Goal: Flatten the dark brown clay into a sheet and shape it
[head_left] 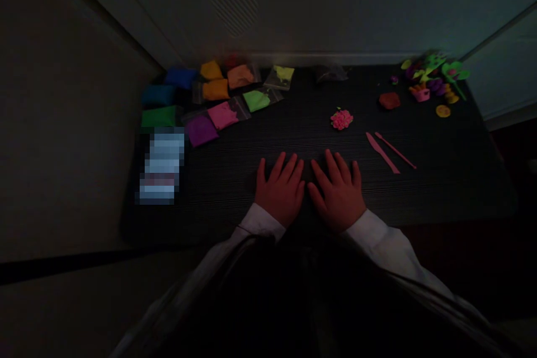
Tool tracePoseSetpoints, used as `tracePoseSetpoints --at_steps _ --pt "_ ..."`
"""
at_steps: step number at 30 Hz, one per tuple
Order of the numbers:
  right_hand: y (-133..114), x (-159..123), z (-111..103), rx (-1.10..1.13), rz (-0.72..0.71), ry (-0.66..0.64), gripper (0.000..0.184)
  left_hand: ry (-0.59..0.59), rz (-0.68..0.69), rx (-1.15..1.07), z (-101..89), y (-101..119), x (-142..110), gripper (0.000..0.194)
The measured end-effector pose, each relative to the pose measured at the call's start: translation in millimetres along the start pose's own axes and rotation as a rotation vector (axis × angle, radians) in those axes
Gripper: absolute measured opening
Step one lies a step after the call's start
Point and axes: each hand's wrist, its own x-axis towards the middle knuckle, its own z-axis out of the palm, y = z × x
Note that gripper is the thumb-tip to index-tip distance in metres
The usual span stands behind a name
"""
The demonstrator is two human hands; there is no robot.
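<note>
Both of my hands lie flat on the dark table (235,190), palms down. My left hand (279,191) has its fingers stretched out and holds nothing. Beside it, with a small gap between, my right hand (339,193) rests with fingers spread, also without anything in it. Just beyond the right hand sits a pink clay flower (342,119) with bits of green at its edge. To the right of that hand lie a pink plastic knife (381,152) and a thin pink modelling stick (395,150), close together.
Packets of coloured clay, including purple (202,130), pink (223,116) and green (158,117), lie at the back left. A pixelated bright phone-like rectangle (163,165) is at the left edge. A reddish lump (389,100) and several colourful clay figures (436,75) sit back right.
</note>
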Motion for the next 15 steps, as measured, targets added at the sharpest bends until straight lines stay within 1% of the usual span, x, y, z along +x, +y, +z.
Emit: tracePoseSetpoints --at_steps 5,8,10,13,15 --pt "3 0 0 0.034 0.011 0.03 0.048 0.026 -0.013 -0.011 -0.5 0 0 0.042" --pt "12 4 0 0.078 0.006 0.035 0.045 0.033 -0.012 -0.005 -2.3 -1 1 0.04" --pt "21 8 1 0.118 -0.012 0.069 0.042 0.046 -0.007 -0.006 -3.7 -1 5 0.039" --pt "35 14 5 0.187 -0.045 0.155 0.037 0.064 0.003 -0.028 -4.3 -4 13 0.034" --pt "40 16 7 0.218 -0.05 0.196 0.033 0.078 -0.004 -0.058 -3.0 -7 19 0.03"
